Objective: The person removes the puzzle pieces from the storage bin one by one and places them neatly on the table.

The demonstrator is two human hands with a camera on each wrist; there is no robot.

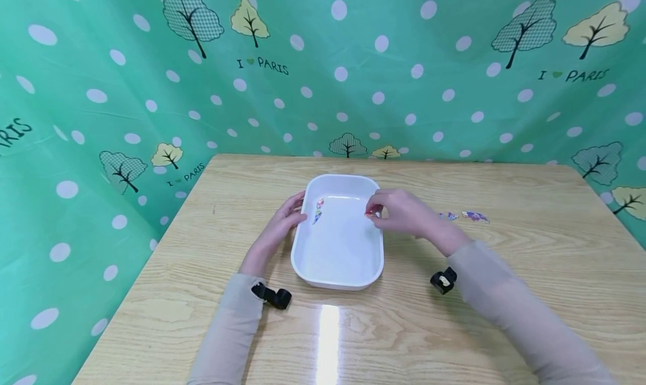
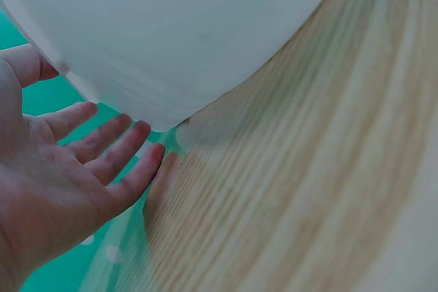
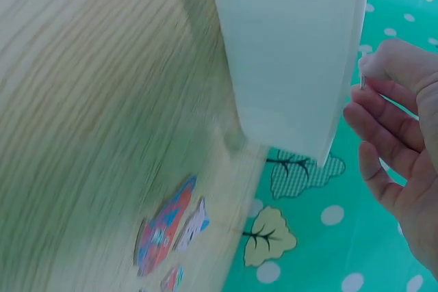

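Observation:
A white rectangular tray with rounded corners sits on the table. My left hand is at its left side, thumb at the rim and the other fingers spread along the outer wall. In the left wrist view those fingers are extended and hold nothing. Over the tray's right rim, my right hand pinches a small flat red piece between thumb and index finger. Only its thin edge shows in the right wrist view. Inside the tray, small colourful flat cut-outs lie near the left wall.
Right of the tray, several more printed cut-outs lie on the wooden table, partly behind the right hand. A green dotted cloth hangs behind the table and along its left side.

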